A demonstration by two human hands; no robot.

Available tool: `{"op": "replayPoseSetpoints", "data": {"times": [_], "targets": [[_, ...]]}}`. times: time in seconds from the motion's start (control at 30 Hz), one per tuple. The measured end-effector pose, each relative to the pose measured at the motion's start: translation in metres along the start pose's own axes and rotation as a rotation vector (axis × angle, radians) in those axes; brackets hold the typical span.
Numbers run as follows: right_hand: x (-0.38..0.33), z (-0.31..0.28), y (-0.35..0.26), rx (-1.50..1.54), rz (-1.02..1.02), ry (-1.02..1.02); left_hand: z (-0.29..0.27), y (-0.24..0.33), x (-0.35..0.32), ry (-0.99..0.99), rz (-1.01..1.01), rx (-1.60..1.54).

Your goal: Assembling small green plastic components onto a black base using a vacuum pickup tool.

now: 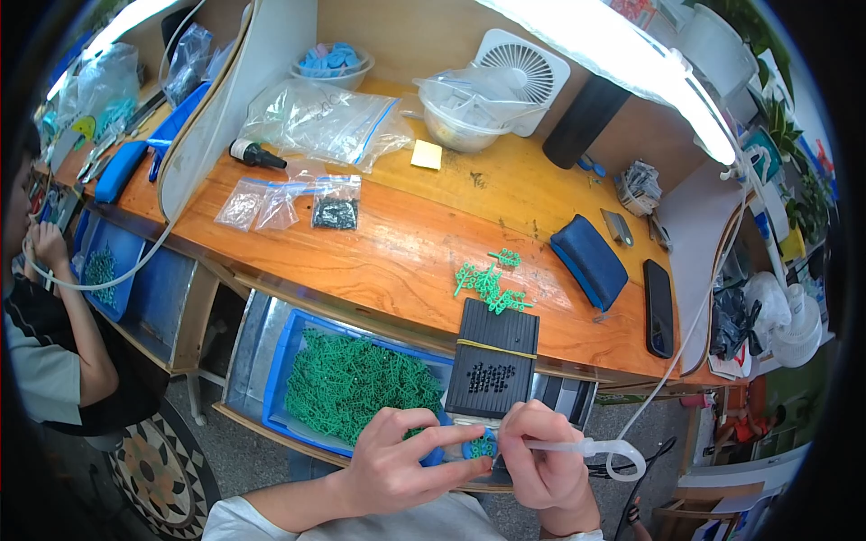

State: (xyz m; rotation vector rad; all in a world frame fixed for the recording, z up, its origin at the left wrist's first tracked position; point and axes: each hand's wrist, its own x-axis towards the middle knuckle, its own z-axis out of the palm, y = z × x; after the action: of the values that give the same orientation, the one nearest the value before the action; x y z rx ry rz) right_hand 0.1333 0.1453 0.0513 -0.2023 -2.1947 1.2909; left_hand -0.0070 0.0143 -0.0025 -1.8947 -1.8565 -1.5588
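On the left, a blue tray [280, 371] of green pieces [361, 388] sits in an open drawer below the worktop [379, 261]; beside it, the left hand [397, 467] holds a small green part [484, 445] between its outstretched fingers. Just beyond lies a black ridged block [473, 398] bearing tiny black beads [492, 377], then the right hand [546, 460], closed around a white tube [564, 445], and farther right a blue pouch [588, 261] and black phone [658, 307].
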Motion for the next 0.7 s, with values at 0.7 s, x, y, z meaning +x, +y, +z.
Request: {"op": "replayPoseSetpoints", "data": {"times": [0.7], "targets": [[0.014,-0.003,0.015,-0.116,0.091,0.187,0.002,0.000,-0.002,0.000,-0.021,-0.046]]}}
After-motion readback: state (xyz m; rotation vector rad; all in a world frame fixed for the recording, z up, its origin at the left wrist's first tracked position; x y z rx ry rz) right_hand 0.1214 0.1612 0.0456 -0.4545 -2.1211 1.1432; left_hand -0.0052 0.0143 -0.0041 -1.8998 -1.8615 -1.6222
